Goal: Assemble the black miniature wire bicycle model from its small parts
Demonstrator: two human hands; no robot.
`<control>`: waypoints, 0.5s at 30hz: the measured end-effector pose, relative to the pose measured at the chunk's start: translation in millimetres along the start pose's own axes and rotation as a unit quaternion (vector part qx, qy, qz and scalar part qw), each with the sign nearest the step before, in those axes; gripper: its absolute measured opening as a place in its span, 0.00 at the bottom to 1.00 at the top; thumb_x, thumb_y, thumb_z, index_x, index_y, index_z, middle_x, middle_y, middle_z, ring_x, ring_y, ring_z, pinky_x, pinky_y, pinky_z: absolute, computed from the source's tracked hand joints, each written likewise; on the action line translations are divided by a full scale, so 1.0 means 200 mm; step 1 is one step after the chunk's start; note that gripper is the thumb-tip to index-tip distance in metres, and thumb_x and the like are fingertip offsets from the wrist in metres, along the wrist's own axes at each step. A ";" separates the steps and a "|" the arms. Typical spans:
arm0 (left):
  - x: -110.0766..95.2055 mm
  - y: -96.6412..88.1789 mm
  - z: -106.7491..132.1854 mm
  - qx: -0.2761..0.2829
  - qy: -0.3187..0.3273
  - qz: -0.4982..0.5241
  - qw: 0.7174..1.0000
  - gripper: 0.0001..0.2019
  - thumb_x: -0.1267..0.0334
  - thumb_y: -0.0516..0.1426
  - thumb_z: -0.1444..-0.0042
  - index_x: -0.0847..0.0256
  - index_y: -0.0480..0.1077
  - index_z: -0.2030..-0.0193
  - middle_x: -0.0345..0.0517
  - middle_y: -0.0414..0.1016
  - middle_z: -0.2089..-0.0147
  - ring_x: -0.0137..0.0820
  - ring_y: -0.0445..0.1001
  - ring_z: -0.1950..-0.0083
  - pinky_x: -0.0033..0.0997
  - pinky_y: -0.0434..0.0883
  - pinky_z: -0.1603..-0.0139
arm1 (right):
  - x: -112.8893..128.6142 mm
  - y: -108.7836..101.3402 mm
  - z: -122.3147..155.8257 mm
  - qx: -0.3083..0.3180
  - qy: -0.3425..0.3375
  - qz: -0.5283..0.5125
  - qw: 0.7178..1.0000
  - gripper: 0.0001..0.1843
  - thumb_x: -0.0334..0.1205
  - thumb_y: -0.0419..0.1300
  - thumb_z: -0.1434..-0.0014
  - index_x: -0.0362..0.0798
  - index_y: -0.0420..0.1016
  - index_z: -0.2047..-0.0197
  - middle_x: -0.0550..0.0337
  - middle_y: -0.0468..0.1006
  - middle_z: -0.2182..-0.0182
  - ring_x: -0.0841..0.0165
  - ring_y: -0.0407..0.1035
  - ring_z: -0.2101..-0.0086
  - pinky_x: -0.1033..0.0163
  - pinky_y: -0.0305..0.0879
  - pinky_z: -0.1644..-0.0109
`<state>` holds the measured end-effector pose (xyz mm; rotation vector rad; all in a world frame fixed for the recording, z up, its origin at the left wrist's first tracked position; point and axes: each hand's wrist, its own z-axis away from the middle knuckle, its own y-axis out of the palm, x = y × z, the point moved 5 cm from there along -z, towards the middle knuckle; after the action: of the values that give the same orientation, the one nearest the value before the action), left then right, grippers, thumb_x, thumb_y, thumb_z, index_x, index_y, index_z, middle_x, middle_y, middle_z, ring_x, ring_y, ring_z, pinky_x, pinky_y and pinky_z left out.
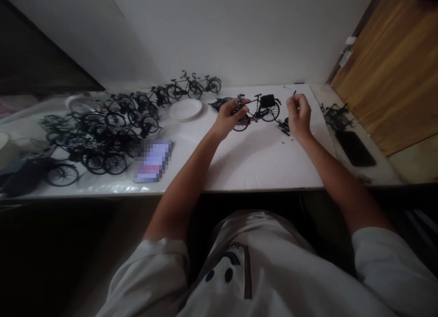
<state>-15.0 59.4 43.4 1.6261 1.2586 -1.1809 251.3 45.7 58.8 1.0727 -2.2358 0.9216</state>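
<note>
My left hand (230, 117) is closed around the front end of a black miniature bicycle (257, 111), holding it upright above the white table. A black bag (267, 101) sits over the bicycle's rear wheel, on the side facing my right hand. My right hand (299, 115), fingers pinched together, is just right of the bicycle and apart from it. A small dark thin piece (294, 93) sticks up from its fingertips; its kind is too small to tell. Below the rear wheel, small black parts (284, 125) lie on the table beside my right hand.
Many black miniature bicycles (102, 146) crowd the table's left side, with a few (185, 88) standing along the wall. A white round dish (185, 109) and a phone (153, 161) lie nearer the middle. At right are another miniature bicycle (337, 116) and a dark flat phone-like object (356, 148).
</note>
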 end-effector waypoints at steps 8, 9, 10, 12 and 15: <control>0.00 -0.03 -0.02 -0.015 0.032 -0.024 0.999 0.22 0.48 0.71 0.35 0.57 0.76 0.41 0.42 0.79 0.60 0.33 0.88 0.59 0.29 0.84 0.56 | -0.03 0.09 0.01 0.113 0.045 -0.120 0.985 0.28 0.69 0.70 0.40 0.52 0.74 0.68 0.62 0.71 0.72 0.66 0.64 0.68 0.58 0.62 0.64; 0.01 -0.04 -0.02 -0.018 0.033 -0.021 0.999 0.22 0.49 0.71 0.35 0.58 0.76 0.42 0.42 0.80 0.60 0.33 0.88 0.59 0.29 0.84 0.57 | -0.02 0.09 0.02 0.116 0.046 -0.121 0.985 0.28 0.68 0.71 0.40 0.52 0.74 0.68 0.62 0.71 0.72 0.66 0.64 0.69 0.58 0.62 0.64; 0.01 -0.04 -0.03 -0.020 0.035 -0.018 0.999 0.21 0.50 0.71 0.35 0.58 0.76 0.43 0.43 0.80 0.61 0.33 0.87 0.59 0.28 0.84 0.57 | -0.02 0.09 0.02 0.115 0.046 -0.122 0.985 0.27 0.68 0.71 0.40 0.52 0.74 0.67 0.62 0.71 0.72 0.66 0.64 0.69 0.58 0.62 0.64; 0.02 -0.05 -0.03 -0.020 0.035 -0.017 0.999 0.21 0.51 0.71 0.36 0.60 0.76 0.44 0.44 0.81 0.61 0.33 0.87 0.58 0.28 0.84 0.58 | -0.01 0.09 0.02 0.109 0.046 -0.125 0.985 0.27 0.68 0.71 0.40 0.52 0.75 0.66 0.62 0.71 0.71 0.66 0.65 0.68 0.58 0.63 0.63; 0.03 -0.05 -0.03 -0.012 0.029 -0.028 0.999 0.20 0.52 0.71 0.36 0.61 0.77 0.44 0.46 0.82 0.61 0.35 0.87 0.57 0.29 0.84 0.58 | -0.02 0.09 0.01 0.100 0.055 -0.127 0.985 0.28 0.70 0.70 0.39 0.51 0.76 0.65 0.61 0.73 0.69 0.65 0.68 0.65 0.58 0.65 0.61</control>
<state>-22.6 69.5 38.8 1.6285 1.3573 -1.1557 238.7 54.1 49.4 1.3260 -1.8951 1.0797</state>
